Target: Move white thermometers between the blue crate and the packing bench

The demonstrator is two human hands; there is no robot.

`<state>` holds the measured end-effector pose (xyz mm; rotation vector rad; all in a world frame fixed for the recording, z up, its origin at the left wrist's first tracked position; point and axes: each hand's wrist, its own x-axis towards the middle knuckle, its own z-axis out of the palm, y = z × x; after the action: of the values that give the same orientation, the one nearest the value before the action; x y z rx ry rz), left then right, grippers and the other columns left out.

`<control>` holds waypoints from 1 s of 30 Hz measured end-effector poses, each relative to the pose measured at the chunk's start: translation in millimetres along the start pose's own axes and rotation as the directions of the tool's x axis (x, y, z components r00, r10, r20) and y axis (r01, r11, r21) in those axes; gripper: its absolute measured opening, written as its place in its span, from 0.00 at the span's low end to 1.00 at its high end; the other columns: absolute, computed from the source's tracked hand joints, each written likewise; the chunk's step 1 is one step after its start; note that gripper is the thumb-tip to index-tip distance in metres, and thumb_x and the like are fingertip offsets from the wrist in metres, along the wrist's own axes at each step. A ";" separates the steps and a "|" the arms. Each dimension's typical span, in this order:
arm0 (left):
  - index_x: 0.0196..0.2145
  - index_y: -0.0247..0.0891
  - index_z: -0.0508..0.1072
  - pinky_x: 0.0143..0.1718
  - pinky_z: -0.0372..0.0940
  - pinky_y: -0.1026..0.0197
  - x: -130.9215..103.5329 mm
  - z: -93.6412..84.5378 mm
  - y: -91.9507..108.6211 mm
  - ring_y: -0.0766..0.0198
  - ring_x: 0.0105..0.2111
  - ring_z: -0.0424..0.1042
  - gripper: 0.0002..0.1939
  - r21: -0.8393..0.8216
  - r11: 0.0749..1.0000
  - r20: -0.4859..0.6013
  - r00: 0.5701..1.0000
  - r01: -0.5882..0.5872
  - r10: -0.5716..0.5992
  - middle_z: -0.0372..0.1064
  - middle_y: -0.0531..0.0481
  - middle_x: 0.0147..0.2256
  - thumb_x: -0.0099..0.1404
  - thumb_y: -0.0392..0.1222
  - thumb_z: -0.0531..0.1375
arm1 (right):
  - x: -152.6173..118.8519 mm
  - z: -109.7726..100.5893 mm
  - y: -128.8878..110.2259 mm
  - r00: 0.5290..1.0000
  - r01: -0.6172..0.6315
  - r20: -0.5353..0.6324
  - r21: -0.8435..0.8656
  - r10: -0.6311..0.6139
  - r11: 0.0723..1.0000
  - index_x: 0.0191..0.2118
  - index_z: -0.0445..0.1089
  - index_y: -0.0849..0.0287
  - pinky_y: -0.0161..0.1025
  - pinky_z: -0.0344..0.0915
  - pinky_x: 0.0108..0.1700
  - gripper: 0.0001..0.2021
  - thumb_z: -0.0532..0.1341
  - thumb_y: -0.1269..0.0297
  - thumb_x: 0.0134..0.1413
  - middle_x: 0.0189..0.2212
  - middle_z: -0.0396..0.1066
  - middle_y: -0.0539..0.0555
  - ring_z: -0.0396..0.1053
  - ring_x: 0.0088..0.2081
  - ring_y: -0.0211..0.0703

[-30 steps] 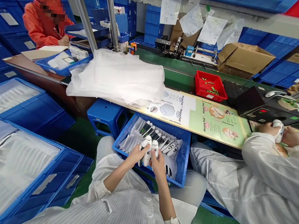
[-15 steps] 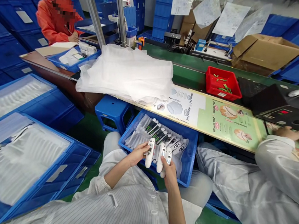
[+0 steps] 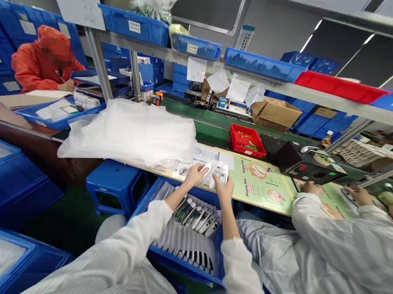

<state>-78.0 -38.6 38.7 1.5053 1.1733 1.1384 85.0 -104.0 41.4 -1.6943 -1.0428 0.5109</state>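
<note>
White handheld thermometers (image 3: 216, 173) — small cluster held upright at near edge of long surface (image 3: 265, 191), over printed mouse-pad sheets. Left hand (image 3: 195, 174) clenched round one unit; right hand (image 3: 223, 187) grips two more. Blue plastic crate (image 3: 230, 258) on lap below holds rows of the same units on white bags. Step in hand, by my reading: setting the batch down on surface. Next move calls for a steady release so units rest without rolling off the edge.

Thermometers (image 3: 215, 171): we saw our hands covering their lower bodies.
Display readings: too small for us to read.
Bin (image 3: 185, 258): our sleeves hid its near rim.
Co-worker (image 3: 339, 255): cut off at the right edge.
</note>
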 end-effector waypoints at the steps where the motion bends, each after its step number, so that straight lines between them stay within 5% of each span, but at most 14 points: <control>1: 0.47 0.34 0.84 0.58 0.72 0.52 23.8 7.7 3.9 0.47 0.53 0.82 0.13 0.095 0.995 -0.004 1.000 0.021 -0.020 0.85 0.34 0.51 0.74 0.46 0.65 | 22.6 4.3 -3.9 1.000 0.014 0.008 -0.088 -0.013 0.996 0.46 0.80 0.62 0.43 0.70 0.42 0.30 0.72 0.38 0.51 0.38 0.82 0.62 0.77 0.40 0.55; 5: 0.46 0.31 0.82 0.54 0.70 0.51 74.8 31.1 2.1 0.43 0.51 0.82 0.13 0.244 0.966 -0.040 0.996 0.088 -0.081 0.84 0.30 0.49 0.75 0.45 0.65 | 72.3 22.6 -7.2 0.995 -0.013 0.090 -0.330 0.045 0.944 0.45 0.82 0.65 0.43 0.69 0.44 0.27 0.70 0.42 0.58 0.41 0.84 0.68 0.79 0.42 0.58; 9: 0.50 0.32 0.80 0.53 0.68 0.54 86.4 43.8 -12.5 0.44 0.52 0.81 0.14 0.281 0.955 -0.063 0.995 0.093 -0.078 0.83 0.30 0.50 0.74 0.46 0.68 | 84.0 32.9 -1.9 0.998 -0.032 0.038 -0.422 0.053 0.906 0.51 0.82 0.67 0.54 0.68 0.59 0.30 0.61 0.41 0.68 0.50 0.82 0.76 0.77 0.56 0.69; 12: 0.48 0.33 0.80 0.53 0.68 0.54 90.6 46.3 -21.0 0.45 0.52 0.81 0.14 0.286 0.956 -0.076 0.996 0.067 -0.047 0.83 0.32 0.48 0.73 0.47 0.69 | 89.1 32.3 2.2 0.999 -0.034 -0.006 -0.498 0.036 0.867 0.60 0.79 0.70 0.63 0.54 0.72 0.32 0.57 0.44 0.72 0.65 0.73 0.79 0.64 0.70 0.75; 17: 0.49 0.36 0.80 0.56 0.69 0.55 89.6 36.6 -29.9 0.50 0.51 0.82 0.12 0.222 0.975 -0.093 0.996 0.022 -0.002 0.84 0.36 0.48 0.81 0.44 0.59 | 86.9 45.3 -0.9 0.998 -0.060 -0.063 -0.557 0.029 0.828 0.81 0.52 0.71 0.67 0.43 0.76 0.43 0.51 0.42 0.76 0.79 0.47 0.81 0.55 0.76 0.75; 20: 0.54 0.38 0.77 0.58 0.69 0.57 84.1 28.3 -31.6 0.55 0.53 0.81 0.17 0.163 0.986 -0.172 0.983 -0.030 0.058 0.83 0.37 0.52 0.82 0.39 0.49 | 68.0 67.2 -11.4 0.997 0.064 0.066 -0.660 -0.027 0.749 0.84 0.47 0.58 0.73 0.40 0.75 0.44 0.53 0.37 0.75 0.83 0.38 0.74 0.50 0.77 0.79; 24: 0.50 0.40 0.76 0.57 0.70 0.55 77.8 22.0 -33.5 0.53 0.51 0.80 0.14 0.131 0.990 -0.264 0.960 -0.056 0.089 0.82 0.37 0.51 0.79 0.41 0.51 | 49.4 80.9 -16.0 0.951 0.285 0.299 -0.740 -0.082 0.610 0.84 0.50 0.43 0.73 0.42 0.75 0.34 0.52 0.51 0.78 0.84 0.40 0.58 0.43 0.79 0.76; 27: 0.44 0.41 0.76 0.53 0.72 0.54 79.4 19.4 -41.6 0.52 0.45 0.81 0.11 0.135 0.986 -0.209 0.970 -0.095 0.122 0.83 0.41 0.45 0.76 0.43 0.54 | 69.4 48.1 5.1 0.937 0.342 0.320 -0.765 -0.139 0.545 0.83 0.48 0.36 0.68 0.50 0.74 0.36 0.53 0.59 0.75 0.83 0.44 0.52 0.46 0.78 0.73; 30: 0.42 0.42 0.75 0.50 0.73 0.53 87.4 17.9 -44.4 0.51 0.41 0.80 0.14 0.116 0.985 -0.170 0.975 -0.124 0.143 0.82 0.43 0.39 0.75 0.50 0.53 | 114.0 -34.2 46.5 0.980 0.199 0.163 -0.828 -0.114 0.525 0.83 0.51 0.38 0.68 0.53 0.73 0.36 0.53 0.63 0.73 0.82 0.49 0.54 0.48 0.78 0.72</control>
<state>-56.5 52.3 4.2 1.6087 1.2847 1.3427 189.5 -31.7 28.6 -2.3917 -1.6637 -0.1112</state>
